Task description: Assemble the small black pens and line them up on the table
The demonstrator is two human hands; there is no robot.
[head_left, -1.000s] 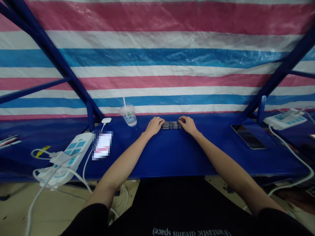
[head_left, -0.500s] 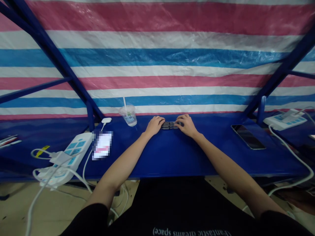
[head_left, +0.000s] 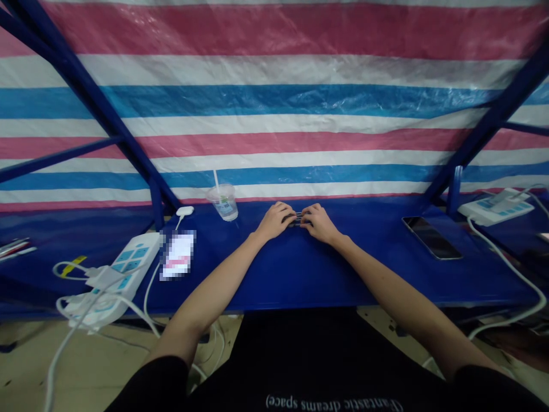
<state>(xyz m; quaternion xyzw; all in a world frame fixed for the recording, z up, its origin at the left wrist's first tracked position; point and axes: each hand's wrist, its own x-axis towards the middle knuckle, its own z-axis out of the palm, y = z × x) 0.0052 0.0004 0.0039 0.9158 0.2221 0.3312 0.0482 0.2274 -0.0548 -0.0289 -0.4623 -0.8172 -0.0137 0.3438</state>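
L hand (head_left: 277, 222), R hand (head_left: 319, 223) together, clamped on dark bars (head_left: 298, 218), count unclear

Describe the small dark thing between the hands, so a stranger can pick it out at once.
On the blue table, look near the far edge. The small dark ribbed object sits between the left hand and right hand, half hidden by their fingers.

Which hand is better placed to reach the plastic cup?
Left, probably: the left hand lies on the same side of the small dark object as the plastic cup, nearer it than the right hand.
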